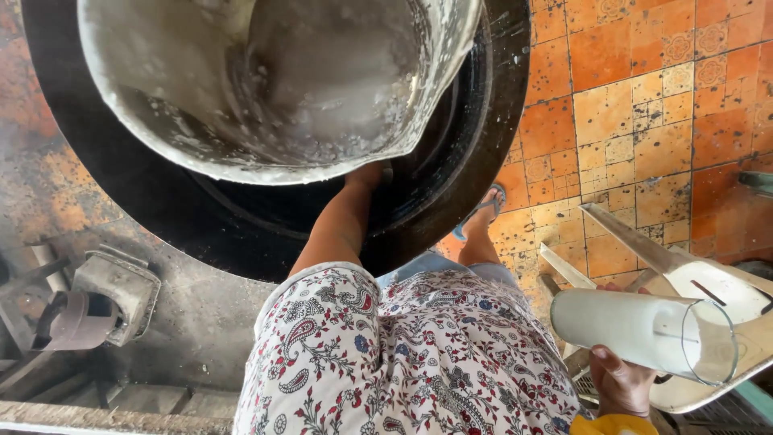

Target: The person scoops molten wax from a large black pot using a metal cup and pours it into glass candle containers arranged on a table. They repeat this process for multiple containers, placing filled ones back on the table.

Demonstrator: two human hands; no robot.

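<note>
Overhead, left hand (366,173) props a tilted pot (274,89); right hand (620,383) grips a glass (644,330).

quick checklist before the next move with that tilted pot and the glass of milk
1. Left hand grips the pot: cannot tell, the rim hides the fingers.
2. Pot tilted over the black pan: ok.
3. Pot emptied: ok, only white residue shows inside.
4. Right hand holds the glass: ok.
5. Glass level: not ok, it lies nearly sideways.
6. Foot clear of the pan: cannot tell.
</note>
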